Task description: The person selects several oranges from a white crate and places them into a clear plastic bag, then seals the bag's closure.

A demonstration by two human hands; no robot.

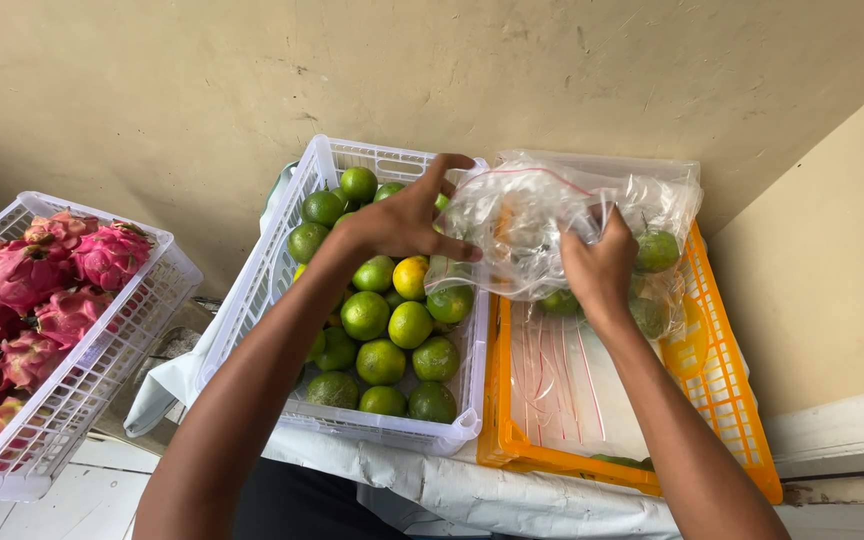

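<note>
Hands first: your left hand [407, 215] is in the upper middle of the frame, above the white basket [252, 290], and its fingers are closed on the left edge of a clear plastic bag [542, 225]. Your right hand [597, 262] is just to the right of it, closed into a fist around the lower part of the same bag, so both hands hold the bag between them. The bag hangs in the air over the gap between the two baskets. It has a thin red strip along its top, and it is crumpled. I cannot tell for sure if there is any fruit inside the bag.

Below your left hand, the white basket is full of green citrus fruits [382, 360], and one yellow fruit [410, 276] lies among them, near the bag. To the right, an orange basket [722, 390] stands touching the white one. It holds flat clear bags with red strips [552, 380] and some green fruits [656, 250] at its far end, behind the held bag. Both baskets stand on a bench covered with white paper [472, 490].

At the left edge of the frame, well apart, another white basket [72, 400] holds pink dragon fruits [22, 275].
</note>
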